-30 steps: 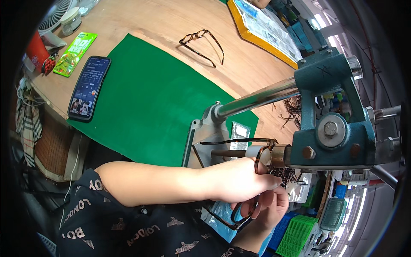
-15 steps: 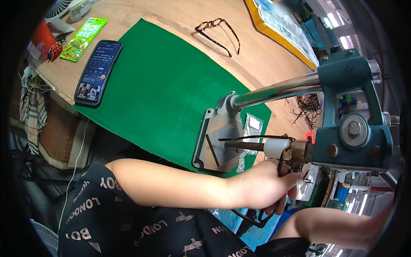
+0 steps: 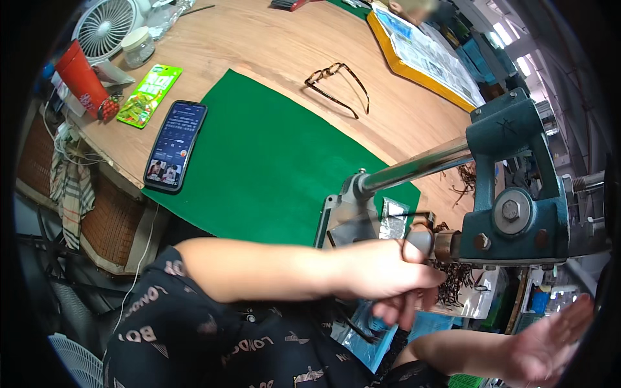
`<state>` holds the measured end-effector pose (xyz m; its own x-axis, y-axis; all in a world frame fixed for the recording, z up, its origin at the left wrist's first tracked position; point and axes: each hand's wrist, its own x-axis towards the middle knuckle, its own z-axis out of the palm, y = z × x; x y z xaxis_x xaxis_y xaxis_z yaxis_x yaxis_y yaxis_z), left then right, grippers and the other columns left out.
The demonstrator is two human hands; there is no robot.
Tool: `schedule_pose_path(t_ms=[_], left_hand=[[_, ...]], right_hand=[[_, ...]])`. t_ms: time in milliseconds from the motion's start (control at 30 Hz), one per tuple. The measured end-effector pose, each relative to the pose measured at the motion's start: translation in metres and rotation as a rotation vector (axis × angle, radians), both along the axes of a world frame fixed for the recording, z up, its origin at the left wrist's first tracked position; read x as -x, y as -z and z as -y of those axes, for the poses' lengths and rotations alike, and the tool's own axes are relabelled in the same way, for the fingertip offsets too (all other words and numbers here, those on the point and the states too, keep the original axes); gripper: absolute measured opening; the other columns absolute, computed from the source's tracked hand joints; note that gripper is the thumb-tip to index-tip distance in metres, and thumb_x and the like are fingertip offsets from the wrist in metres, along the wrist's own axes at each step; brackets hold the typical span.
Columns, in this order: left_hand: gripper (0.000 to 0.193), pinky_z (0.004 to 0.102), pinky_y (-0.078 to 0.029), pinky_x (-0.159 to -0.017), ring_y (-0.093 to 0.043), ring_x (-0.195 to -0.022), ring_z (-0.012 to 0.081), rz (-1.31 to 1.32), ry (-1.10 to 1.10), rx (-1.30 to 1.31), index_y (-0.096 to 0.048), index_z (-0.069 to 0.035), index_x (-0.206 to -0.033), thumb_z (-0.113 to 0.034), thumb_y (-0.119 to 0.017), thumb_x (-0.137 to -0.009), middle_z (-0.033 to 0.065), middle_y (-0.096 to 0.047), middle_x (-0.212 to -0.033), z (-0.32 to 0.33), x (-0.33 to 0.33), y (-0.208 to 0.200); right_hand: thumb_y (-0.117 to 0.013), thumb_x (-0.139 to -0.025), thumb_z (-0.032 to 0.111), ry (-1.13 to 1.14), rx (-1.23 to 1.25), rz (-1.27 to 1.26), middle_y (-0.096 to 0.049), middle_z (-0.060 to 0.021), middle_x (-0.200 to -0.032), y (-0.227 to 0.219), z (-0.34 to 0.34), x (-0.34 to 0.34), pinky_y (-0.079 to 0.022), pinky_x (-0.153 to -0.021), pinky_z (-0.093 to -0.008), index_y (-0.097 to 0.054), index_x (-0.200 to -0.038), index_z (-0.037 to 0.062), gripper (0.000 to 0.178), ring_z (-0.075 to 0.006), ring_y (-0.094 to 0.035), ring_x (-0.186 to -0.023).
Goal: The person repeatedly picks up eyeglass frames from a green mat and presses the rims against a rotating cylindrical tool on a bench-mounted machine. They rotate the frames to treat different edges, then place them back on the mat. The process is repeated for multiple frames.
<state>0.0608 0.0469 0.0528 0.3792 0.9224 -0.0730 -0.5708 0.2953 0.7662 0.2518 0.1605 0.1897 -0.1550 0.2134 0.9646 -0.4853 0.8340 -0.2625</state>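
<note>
My left hand (image 3: pixel 404 275) is closed on a dark eyeglass frame (image 3: pixel 425 214), held at the pale tip (image 3: pixel 420 240) of a teal hand press (image 3: pixel 508 129). One temple shows above my fingers and another part hangs below them; my hand hides most of the rims. At the lower right, beside the press head, my right hand (image 3: pixel 546 343) is open and holds nothing, its fingers slightly blurred. The metal press base (image 3: pixel 354 223) stands partly behind my left forearm. A small clear plastic bag (image 3: pixel 393 218) lies next to it.
A green mat (image 3: pixel 259 149) covers part of the wooden table, with a phone (image 3: pixel 176 145) on its left edge. Tortoiseshell glasses (image 3: pixel 339 90) lie beyond it. A yellow-edged tray (image 3: pixel 420 81) sits far right. A fan (image 3: pixel 107 29), jar (image 3: pixel 138 46), green packet (image 3: pixel 150 96) and red cup (image 3: pixel 84 77) stand left.
My right hand has come away from the right edge and opened into view. My left hand stays on the eyeglass frame, which has turned and shifted at the press tip. The whole view has shifted.
</note>
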Motion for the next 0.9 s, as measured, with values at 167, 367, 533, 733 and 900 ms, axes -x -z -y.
schedule_pose_path(t_ms=[167,367,533,733,900], left_hand=[[0.048,0.0253,-0.05,-0.054,-0.064,-0.058,0.0122,-1.098,0.165,0.18,-0.063,-0.005,-0.066,-0.049,-0.059,-0.083,0.0045,-0.066,-0.063,0.038,0.102,0.025],[0.059,0.0399,-0.048,-0.068,-0.061,-0.074,0.0338,-1.712,-0.332,-0.044,-0.065,0.0,-0.08,-0.059,-0.055,-0.079,0.0192,-0.063,-0.077,-0.004,0.182,0.056],[0.048,0.04,-0.051,-0.06,-0.063,-0.064,0.0269,-1.197,-1.056,0.525,-0.055,0.0,-0.108,-0.042,-0.053,-0.086,0.0198,-0.066,-0.082,-0.096,0.264,0.131],[0.021,0.022,-0.043,-0.043,-0.053,-0.051,0.0099,-0.387,-1.265,0.153,-0.059,-0.008,-0.062,-0.014,-0.053,-0.081,0.0037,-0.06,-0.063,-0.139,0.256,0.125],[0.026,0.0203,-0.047,-0.053,-0.055,-0.061,0.0112,-0.107,-1.401,-0.207,-0.055,0.002,-0.102,-0.017,-0.054,-0.084,0.0111,-0.063,-0.086,-0.075,0.192,0.03]], right_hand=[[-0.047,-0.092,0.025,0.242,0.33,0.347,-0.049,-0.0168,-0.124,0.104,-0.028,-0.039,-0.032,-0.104,-0.0392,-0.034,-0.135,0.0015,0.051,-0.0262,-0.048,-0.116],[-0.046,-0.092,0.009,0.222,0.895,0.458,-0.053,-0.0082,-0.116,0.182,-0.006,-0.057,-0.04,-0.087,-0.0263,-0.035,-0.133,0.0023,0.042,-0.0151,-0.051,-0.102],[-0.05,-0.086,-0.004,0.191,0.904,0.617,-0.057,-0.0099,-0.105,0.203,0.009,-0.047,-0.045,-0.086,-0.0282,-0.042,-0.124,0.0001,0.039,-0.0167,-0.055,-0.097],[-0.061,-0.085,0.001,0.203,1.114,0.943,-0.061,-0.0032,-0.094,0.251,0.016,-0.072,-0.045,-0.078,-0.022,-0.059,-0.1,-0.0012,0.014,-0.0094,-0.057,-0.085],[-0.065,-0.08,0.0,0.264,0.971,1.039,-0.06,0.0002,-0.086,0.271,0.012,-0.075,-0.045,-0.074,-0.0207,-0.061,-0.09,0.0014,0.01,-0.0067,-0.056,-0.078]])
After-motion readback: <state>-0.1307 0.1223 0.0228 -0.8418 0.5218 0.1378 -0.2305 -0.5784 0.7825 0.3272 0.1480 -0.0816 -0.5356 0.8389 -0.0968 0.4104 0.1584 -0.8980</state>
